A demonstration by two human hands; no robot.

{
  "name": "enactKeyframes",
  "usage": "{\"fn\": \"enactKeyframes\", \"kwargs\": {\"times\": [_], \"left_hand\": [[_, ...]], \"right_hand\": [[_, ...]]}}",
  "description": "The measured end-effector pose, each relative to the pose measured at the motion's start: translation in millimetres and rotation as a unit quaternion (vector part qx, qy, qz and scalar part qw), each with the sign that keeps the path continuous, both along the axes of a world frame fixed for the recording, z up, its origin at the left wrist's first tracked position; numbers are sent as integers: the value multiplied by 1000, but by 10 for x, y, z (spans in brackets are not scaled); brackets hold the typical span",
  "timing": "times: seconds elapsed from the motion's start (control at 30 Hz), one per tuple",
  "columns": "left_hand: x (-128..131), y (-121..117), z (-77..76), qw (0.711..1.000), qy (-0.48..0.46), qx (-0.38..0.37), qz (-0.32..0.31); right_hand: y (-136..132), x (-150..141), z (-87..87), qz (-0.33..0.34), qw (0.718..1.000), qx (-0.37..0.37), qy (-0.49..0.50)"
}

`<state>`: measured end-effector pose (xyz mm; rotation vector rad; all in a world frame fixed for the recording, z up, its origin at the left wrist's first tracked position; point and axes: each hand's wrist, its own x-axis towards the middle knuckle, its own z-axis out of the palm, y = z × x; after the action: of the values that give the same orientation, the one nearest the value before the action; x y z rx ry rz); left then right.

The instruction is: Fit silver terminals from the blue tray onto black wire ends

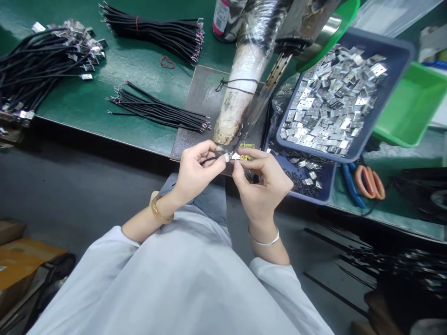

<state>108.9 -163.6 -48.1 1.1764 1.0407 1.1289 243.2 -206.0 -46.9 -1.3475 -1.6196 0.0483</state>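
Pinched in my left hand (200,170) is the end of a short black cable (209,159). My right hand (261,179) has thumb and fingers closed on a small metal terminal plate (236,157), which meets the cable end between both hands. Fingertips partly hide the joint. Just beyond my hands is the tip of a soldering iron (240,132), beside a white tube (240,77) with a scorched mouth. A loose bunch of black cables (160,109) with stripped ends lies to the left, partly on a dark board (202,93).
A blue-grey tray (379,93) heaped with metal plates stands at the right, over a lower blue tray (326,197). Pliers (370,182) and a green bin (405,116) are farther right. At the left lie a tied cable bundle (153,32) and a pile of cables with plates (31,65).
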Motion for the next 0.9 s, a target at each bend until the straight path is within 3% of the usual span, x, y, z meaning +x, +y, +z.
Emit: {"fn": "enactKeyframes", "kwargs": {"times": [0.4,0.9], "left_hand": [[40,-18,4,999,-44,7,29],[21,15,4,999,-44,8,-1]], "right_hand": [[10,-20,65,8,1000,11,8],[25,18,93,35,999,-10,19]]}}
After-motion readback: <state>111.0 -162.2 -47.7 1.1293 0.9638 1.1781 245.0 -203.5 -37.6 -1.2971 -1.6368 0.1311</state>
